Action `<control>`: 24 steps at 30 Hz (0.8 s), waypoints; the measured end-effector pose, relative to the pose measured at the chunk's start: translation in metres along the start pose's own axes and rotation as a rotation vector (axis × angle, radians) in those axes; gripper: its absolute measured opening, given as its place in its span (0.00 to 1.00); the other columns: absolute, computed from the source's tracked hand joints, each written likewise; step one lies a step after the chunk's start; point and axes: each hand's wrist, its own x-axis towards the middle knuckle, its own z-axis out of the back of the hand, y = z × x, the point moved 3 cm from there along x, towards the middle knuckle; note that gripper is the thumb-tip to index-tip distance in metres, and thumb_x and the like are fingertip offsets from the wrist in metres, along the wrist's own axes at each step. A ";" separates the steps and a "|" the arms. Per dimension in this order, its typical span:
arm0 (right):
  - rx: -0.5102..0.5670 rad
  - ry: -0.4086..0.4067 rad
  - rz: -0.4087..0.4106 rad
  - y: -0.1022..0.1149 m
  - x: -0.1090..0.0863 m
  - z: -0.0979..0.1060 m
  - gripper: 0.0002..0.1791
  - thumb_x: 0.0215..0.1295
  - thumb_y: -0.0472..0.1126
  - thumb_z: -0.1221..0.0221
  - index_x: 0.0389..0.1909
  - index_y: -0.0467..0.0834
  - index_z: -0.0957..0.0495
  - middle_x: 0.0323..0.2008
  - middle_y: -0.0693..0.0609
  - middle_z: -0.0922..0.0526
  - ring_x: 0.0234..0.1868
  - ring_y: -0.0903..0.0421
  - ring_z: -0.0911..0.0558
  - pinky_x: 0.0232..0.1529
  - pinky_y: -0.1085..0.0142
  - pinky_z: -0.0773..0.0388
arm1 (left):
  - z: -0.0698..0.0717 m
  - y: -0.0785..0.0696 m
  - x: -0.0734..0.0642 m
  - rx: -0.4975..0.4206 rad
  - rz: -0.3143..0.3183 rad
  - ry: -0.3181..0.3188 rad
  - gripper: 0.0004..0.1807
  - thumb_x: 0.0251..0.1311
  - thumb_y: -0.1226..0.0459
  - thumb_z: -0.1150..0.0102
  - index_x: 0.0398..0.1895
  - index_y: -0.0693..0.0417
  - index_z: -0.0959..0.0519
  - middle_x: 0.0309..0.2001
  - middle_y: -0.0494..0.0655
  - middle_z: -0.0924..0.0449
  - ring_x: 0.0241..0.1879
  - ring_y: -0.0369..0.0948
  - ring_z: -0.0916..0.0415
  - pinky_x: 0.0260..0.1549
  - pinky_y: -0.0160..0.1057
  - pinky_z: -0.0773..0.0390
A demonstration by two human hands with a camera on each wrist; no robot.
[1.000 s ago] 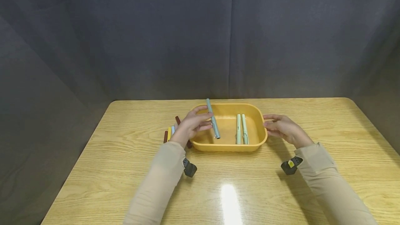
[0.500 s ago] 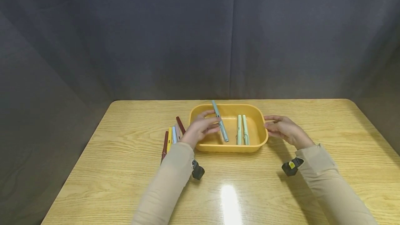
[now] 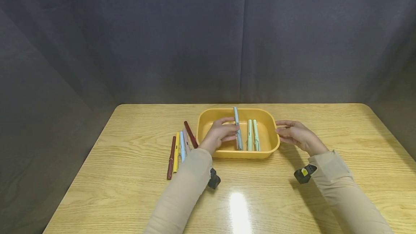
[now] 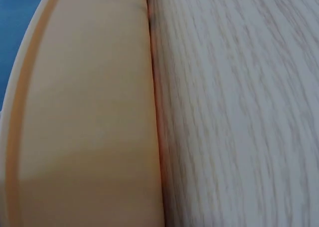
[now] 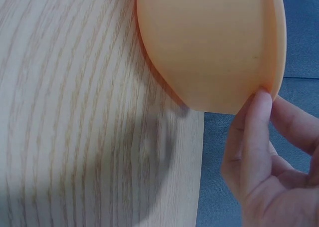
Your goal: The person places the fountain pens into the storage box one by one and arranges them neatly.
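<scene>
My left hand (image 3: 220,133) reaches over the near left part of a yellow tray (image 3: 250,154) and grips a grey-blue pen (image 3: 239,141) between thumb and fingers. The pen stands nearly in line with two light green pens (image 3: 249,134) lying side by side in the tray. Whether its lower end touches the tray floor is unclear. At the tray's right end, my right hand (image 3: 297,135) holds the rim; in the right wrist view, the thumb (image 5: 259,117) presses below the lip. The left wrist view has only the tray wall (image 4: 89,87) and tabletop, without the hand.
Left of the tray, several pens lie in a row on the wooden table (image 3: 130,176): dark red (image 3: 170,158), yellow (image 3: 176,152), light blue (image 3: 182,145), pale mauve (image 3: 186,141) and another dark red pen (image 3: 190,134). A dark curtain (image 3: 195,46) hangs behind the table.
My left hand has carried the grey-blue pen rightward over the tray, closer to the green pens, and the pen has turned more upright in view. The right hand has stayed at the rim.
</scene>
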 end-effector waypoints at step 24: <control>0.027 0.021 -0.002 -0.001 0.002 0.001 0.32 0.70 0.34 0.50 0.69 0.27 0.51 0.29 0.63 0.19 0.32 0.69 0.19 0.38 0.78 0.17 | -0.020 0.014 0.011 0.057 0.033 -0.063 0.24 0.58 0.75 0.41 0.60 0.61 0.27 0.52 0.61 0.20 0.48 0.52 0.19 0.46 0.43 0.15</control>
